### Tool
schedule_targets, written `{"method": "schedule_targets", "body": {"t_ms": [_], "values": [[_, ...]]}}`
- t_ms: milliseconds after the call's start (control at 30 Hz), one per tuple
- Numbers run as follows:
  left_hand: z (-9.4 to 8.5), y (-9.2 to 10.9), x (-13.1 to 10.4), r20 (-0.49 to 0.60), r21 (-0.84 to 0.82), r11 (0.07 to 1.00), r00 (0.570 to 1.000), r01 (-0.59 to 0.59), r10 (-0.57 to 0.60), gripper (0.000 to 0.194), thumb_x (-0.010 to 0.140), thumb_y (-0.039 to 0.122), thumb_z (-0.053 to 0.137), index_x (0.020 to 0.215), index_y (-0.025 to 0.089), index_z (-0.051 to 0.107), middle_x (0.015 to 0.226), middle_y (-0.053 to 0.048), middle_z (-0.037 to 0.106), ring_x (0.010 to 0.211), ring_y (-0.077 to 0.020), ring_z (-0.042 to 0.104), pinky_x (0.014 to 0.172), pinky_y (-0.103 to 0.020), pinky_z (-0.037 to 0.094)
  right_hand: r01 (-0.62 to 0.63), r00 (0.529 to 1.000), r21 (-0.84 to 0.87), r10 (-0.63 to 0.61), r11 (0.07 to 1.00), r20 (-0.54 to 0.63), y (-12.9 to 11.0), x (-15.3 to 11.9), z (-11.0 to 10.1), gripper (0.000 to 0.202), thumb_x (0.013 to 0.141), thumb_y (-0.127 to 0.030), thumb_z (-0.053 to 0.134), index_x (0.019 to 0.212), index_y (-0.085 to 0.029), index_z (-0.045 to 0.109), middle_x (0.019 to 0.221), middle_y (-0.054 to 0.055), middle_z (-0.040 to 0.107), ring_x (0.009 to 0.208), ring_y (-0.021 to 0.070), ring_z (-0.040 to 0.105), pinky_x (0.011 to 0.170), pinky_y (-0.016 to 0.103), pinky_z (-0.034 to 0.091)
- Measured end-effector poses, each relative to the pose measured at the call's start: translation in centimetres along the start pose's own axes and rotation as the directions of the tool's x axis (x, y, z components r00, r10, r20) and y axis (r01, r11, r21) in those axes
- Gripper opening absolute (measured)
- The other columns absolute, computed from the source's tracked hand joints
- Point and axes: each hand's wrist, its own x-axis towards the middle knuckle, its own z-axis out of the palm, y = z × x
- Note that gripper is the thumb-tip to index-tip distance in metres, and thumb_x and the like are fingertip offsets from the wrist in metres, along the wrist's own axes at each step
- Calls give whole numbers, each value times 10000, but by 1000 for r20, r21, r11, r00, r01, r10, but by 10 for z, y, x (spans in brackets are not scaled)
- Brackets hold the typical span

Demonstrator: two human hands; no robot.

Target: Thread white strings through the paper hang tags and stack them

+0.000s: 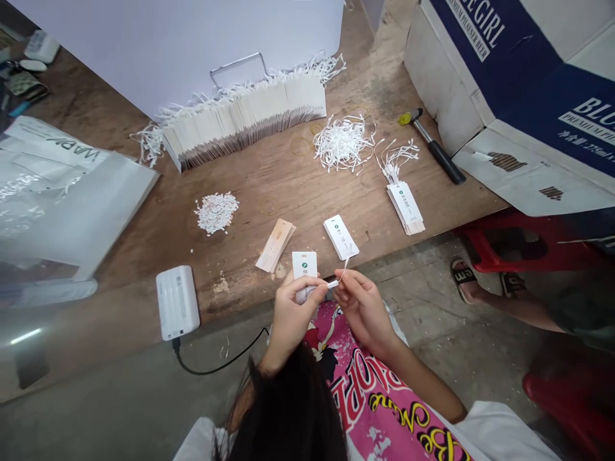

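While the left hand (296, 308) is bent with its fingers closed, it has hold of a white tag (304, 262), whose upper part with a green mark stands out above the forefinger; the lower part is partly hidden by the fingers. At the tips of its thumb and forefinger there is a small white string end (332, 284). The right hand (358, 299), just beside, is half curled, and its thumb and forefinger are pinched together on a thin white string (344, 267), which rises to the near edge of a small stack of white tags (341, 237).

To the left of this stack, some tan cards (275, 246) lie slightly fanned on the wooden table (269, 186). To the right lies a bundle of tags (405, 206) with strings attached. Farther away are a loose pile of white strings (343, 142), a hammer (438, 148) and a heap of small pale pieces (216, 213). Behind them, a long row of cards (245, 121) is standing closely packed. At the left table edge rests a white device (177, 302) with a black cable (216, 371). A large blue and white carton (533, 77) occupies the far right.
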Motion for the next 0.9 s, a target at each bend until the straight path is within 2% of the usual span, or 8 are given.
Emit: {"method": "schedule_targets", "body": {"t_ms": [167, 300, 467, 533, 600, 700, 767, 900], "values": [[3, -6, -2, -1, 47, 999, 1000, -8, 8, 150, 758, 315, 687, 723, 180, 744, 819, -51, 685, 735, -168, 640, 671, -264, 503, 60, 997, 79, -63, 995, 38, -16, 11, -5, 128, 745, -294, 705, 724, -189, 636, 651, -34, 484, 514, 62, 371, 480, 200, 345], [4, -9, -4, -35, 107, 993, 998, -51, 55, 135, 756, 297, 686, 704, 184, 740, 794, -45, 675, 743, -169, 639, 664, -261, 496, 195, 980, 30, -195, 980, -29, -34, 21, -12, 118, 773, -336, 649, 771, -225, 610, 761, -25, 549, 481, 59, 359, 416, 196, 304], [8, -10, -4, -14, 176, 979, 995, -99, 103, 124, 776, 266, 671, 694, 187, 718, 777, -27, 660, 736, -160, 627, 669, -255, 488, 241, 970, 48, -239, 969, -37, -50, 25, -16, 110, 752, -330, 667, 779, -231, 627, 590, -73, 476, 376, 37, 223, 362, 187, 225], [10, -14, -4, 4, 216, 963, 986, -162, 165, 122, 811, 259, 637, 736, 183, 696, 811, -31, 659, 785, -165, 627, 718, -265, 489, 223, 975, 55, -222, 973, -28, -50, 24, -15, 106, 739, -314, 683, 755, -215, 647, 511, -87, 430, 359, 30, 209, 362, 179, 210], [11, -20, -4, -4, 240, 943, 971, -230, 237, 127, 841, 258, 606, 930, 180, 654, 942, -53, 662, 880, -177, 629, 789, -290, 490, 169, 986, 10, -169, 986, -1, -47, 21, -13, 111, 713, -294, 705, 709, -192, 662, 463, -84, 435, 348, 23, 227, 361, 174, 190], [11, -27, -5, -21, 172, 944, 957, -281, 289, 482, 893, 265, 542, 1332, 170, 365, 1159, -122, 622, 979, -188, 637, 856, -331, 492, 60, 996, -141, -51, 988, 66, -38, 16, -6, 129, 684, -277, 722, 656, -162, 672, 442, -55, 491, 345, 25, 267, 348, 174, 147], [12, -27, -6, 3, 124, 956, 964, -266, 268, 553, 941, 264, 451, 1420, 159, 194, 1173, -142, 630, 980, -183, 653, 858, -331, 500, 10, 995, -221, 12, 975, 99, -31, 13, 0, 150, 683, -285, 721, 641, -149, 673, 433, -44, 507, 342, 26, 269, 341, 174, 128], [11, -19, -5, 73, 257, 936, 970, -242, 231, 309, 975, 246, 344, 1255, 184, 460, 1074, -85, 688, 940, -170, 672, 806, -279, 508, -15, 995, -277, 42, 961, 93, -22, 11, 9, 166, 686, -290, 716, 637, -138, 670, 426, -41, 520, 322, 21, 276, 331, 169, 141]]}}
